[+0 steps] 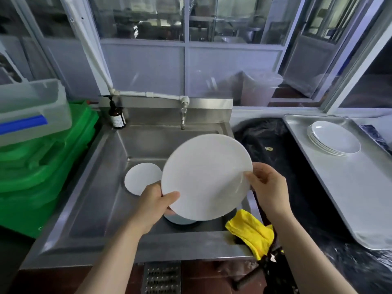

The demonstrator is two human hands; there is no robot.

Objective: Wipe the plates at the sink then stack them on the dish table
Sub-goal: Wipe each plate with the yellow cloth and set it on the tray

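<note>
I've got the white plate (206,177) up between both hands over the sink (101,187), tilted so its face looks at me; my left hand (156,205) grips the lower left rim, thumb across the front and fingers curled behind; my right hand (266,183) pinches the right rim, fingertips on the edge. It looks stiff, smooth and glazed, so probably slick if wet, and breakable against all this steel; the rim is the place to hold, opposite sides, as now; one hand alone would need a firmer pinch. Moderate weight, I'd guess, nothing floppy. Below my left hand another plate (142,178) lies flat in the basin, and one more (180,219) peeks out under the held one. The yellow cloth (251,231) sits on the sink's edge just below my right wrist; easy reach for wiping. Beyond my right hand, well apart, the stack of plates (335,137) waits on the dish table (350,198).
</note>
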